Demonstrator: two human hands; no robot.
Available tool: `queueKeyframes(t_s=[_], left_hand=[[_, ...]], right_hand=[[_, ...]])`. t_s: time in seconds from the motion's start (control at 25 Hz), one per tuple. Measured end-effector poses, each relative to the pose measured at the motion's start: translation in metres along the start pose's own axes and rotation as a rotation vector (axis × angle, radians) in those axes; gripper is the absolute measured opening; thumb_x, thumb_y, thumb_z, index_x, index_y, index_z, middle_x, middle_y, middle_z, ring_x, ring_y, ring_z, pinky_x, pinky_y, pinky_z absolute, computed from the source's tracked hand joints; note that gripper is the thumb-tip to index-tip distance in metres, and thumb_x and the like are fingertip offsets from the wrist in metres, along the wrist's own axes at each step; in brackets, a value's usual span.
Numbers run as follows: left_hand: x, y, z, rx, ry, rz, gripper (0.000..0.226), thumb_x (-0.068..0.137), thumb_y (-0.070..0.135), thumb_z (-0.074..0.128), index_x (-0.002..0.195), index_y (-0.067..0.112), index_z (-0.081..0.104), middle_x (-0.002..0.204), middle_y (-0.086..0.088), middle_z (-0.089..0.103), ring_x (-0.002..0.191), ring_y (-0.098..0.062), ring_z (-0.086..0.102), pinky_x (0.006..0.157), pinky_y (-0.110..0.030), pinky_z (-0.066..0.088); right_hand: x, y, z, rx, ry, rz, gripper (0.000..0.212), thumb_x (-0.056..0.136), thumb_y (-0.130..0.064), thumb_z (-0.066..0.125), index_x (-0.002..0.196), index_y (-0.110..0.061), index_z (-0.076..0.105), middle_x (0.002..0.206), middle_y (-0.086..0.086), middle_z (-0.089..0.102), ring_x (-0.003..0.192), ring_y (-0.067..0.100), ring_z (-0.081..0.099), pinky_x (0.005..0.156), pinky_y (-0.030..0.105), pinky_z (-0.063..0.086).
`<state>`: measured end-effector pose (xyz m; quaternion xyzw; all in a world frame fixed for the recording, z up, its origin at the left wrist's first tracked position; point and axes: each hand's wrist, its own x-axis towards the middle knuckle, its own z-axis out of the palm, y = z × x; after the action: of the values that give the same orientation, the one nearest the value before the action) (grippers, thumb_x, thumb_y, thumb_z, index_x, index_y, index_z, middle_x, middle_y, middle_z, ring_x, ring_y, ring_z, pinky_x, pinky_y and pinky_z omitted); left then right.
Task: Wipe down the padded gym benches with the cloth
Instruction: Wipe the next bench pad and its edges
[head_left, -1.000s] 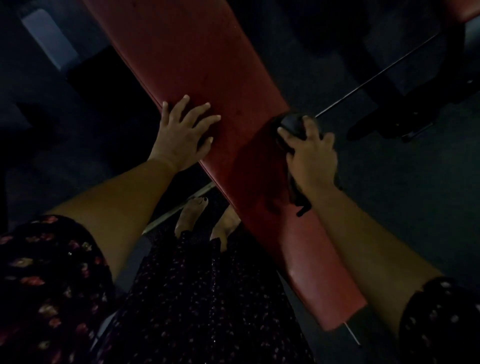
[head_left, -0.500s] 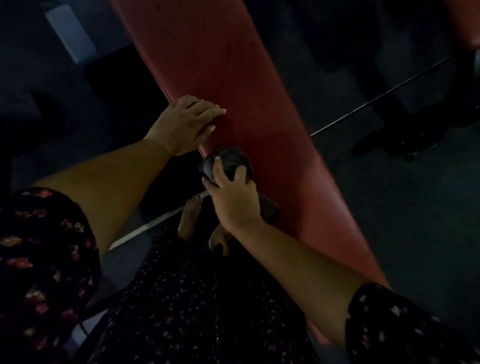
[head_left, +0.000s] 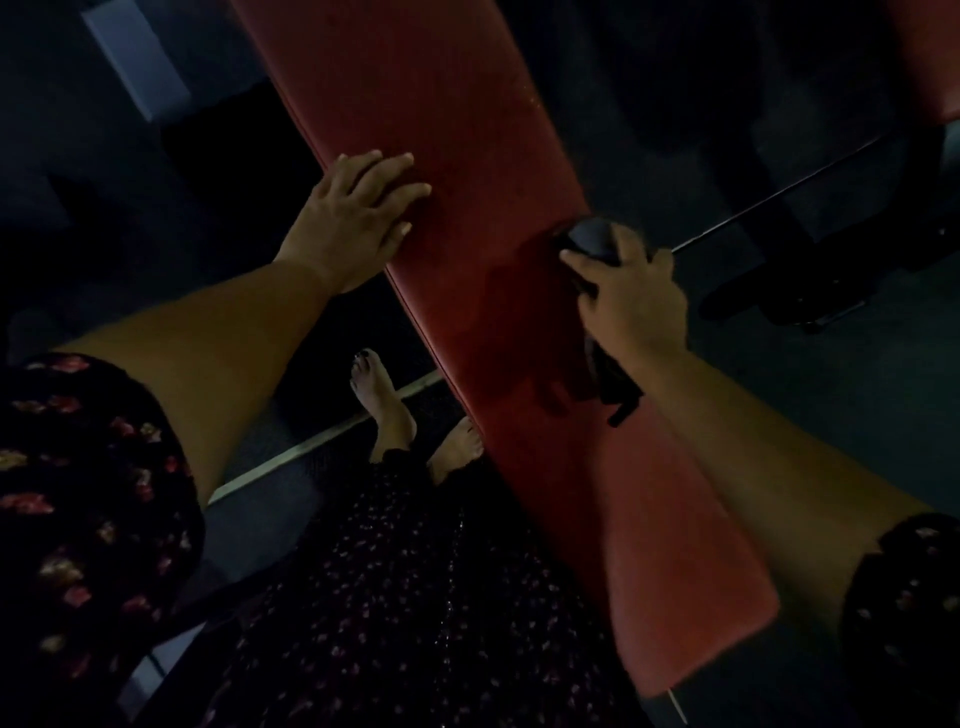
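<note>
A long red padded bench (head_left: 467, 130) runs slantwise from the top of the view to the lower right, above a dark floor (head_left: 831, 395). The left hand (head_left: 353, 223) rests flat on its left edge, fingers straight. At its right edge the right hand (head_left: 631, 301) grips a dark cloth (head_left: 592, 241) that touches the pad. Two bare feet (head_left: 387, 400) stand on the floor just beside the bench.

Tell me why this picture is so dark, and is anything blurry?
Head view: the light is dim, so the floor goes nearly black and only the red bench shows much colour. Head view: the right hand and its dark cloth look slightly smeared; the left hand on the bench is sharper.
</note>
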<state>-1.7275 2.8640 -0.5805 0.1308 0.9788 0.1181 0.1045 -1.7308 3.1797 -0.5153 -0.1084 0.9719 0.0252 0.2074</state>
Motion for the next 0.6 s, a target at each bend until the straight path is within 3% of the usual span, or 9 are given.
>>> queueKeyframes(t_s=[0.12, 0.2, 0.4, 0.52, 0.6], left_hand=[[0.000, -0.019, -0.003, 0.018, -0.047, -0.017, 0.057, 0.102, 0.040, 0.038, 0.155, 0.026, 0.023, 0.164, -0.005, 0.013, 0.149, -0.030, 0.014, 0.121, -0.053, 0.008], [-0.002, -0.029, -0.004, 0.007, -0.070, 0.004, 0.059, 0.101, 0.042, 0.037, 0.156, 0.025, 0.022, 0.164, -0.006, 0.015, 0.149, -0.029, 0.015, 0.121, -0.052, 0.008], [0.007, -0.033, -0.008, 0.016, -0.038, 0.025, 0.054, 0.101, 0.036, 0.040, 0.153, 0.022, 0.031, 0.157, -0.007, 0.032, 0.144, -0.032, 0.027, 0.119, -0.051, 0.012], [0.012, -0.042, -0.012, 0.026, -0.069, 0.027, 0.058, 0.099, 0.043, 0.038, 0.153, 0.024, 0.030, 0.161, -0.007, 0.022, 0.148, -0.033, 0.015, 0.120, -0.051, 0.008], [0.015, -0.048, -0.015, 0.013, -0.069, 0.012, 0.062, 0.098, 0.049, 0.036, 0.155, 0.025, 0.026, 0.164, -0.007, 0.012, 0.150, -0.032, 0.008, 0.121, -0.051, 0.005]], right_hand=[[0.018, 0.008, -0.003, 0.168, -0.015, 0.252, 0.045, 0.096, -0.034, 0.053, 0.139, -0.046, 0.046, 0.152, 0.006, 0.028, 0.123, 0.038, 0.038, 0.090, 0.052, 0.050], [0.021, -0.023, -0.007, 0.197, 0.008, 0.276, 0.049, 0.096, -0.031, 0.052, 0.142, -0.043, 0.043, 0.155, 0.007, 0.024, 0.127, 0.037, 0.036, 0.094, 0.050, 0.048], [-0.023, -0.150, 0.007, 0.066, -0.090, -0.234, 0.051, 0.096, -0.028, 0.048, 0.146, -0.035, 0.038, 0.161, 0.007, 0.010, 0.127, 0.041, 0.031, 0.083, 0.045, 0.049], [-0.020, -0.176, 0.011, -0.010, -0.144, -0.502, 0.045, 0.098, -0.028, 0.044, 0.144, -0.026, 0.043, 0.160, 0.009, 0.011, 0.126, 0.046, 0.031, 0.080, 0.046, 0.049], [0.001, -0.159, 0.004, -0.043, -0.080, -0.547, 0.045, 0.097, -0.026, 0.046, 0.142, -0.031, 0.045, 0.160, 0.007, 0.017, 0.123, 0.044, 0.036, 0.078, 0.043, 0.050]])
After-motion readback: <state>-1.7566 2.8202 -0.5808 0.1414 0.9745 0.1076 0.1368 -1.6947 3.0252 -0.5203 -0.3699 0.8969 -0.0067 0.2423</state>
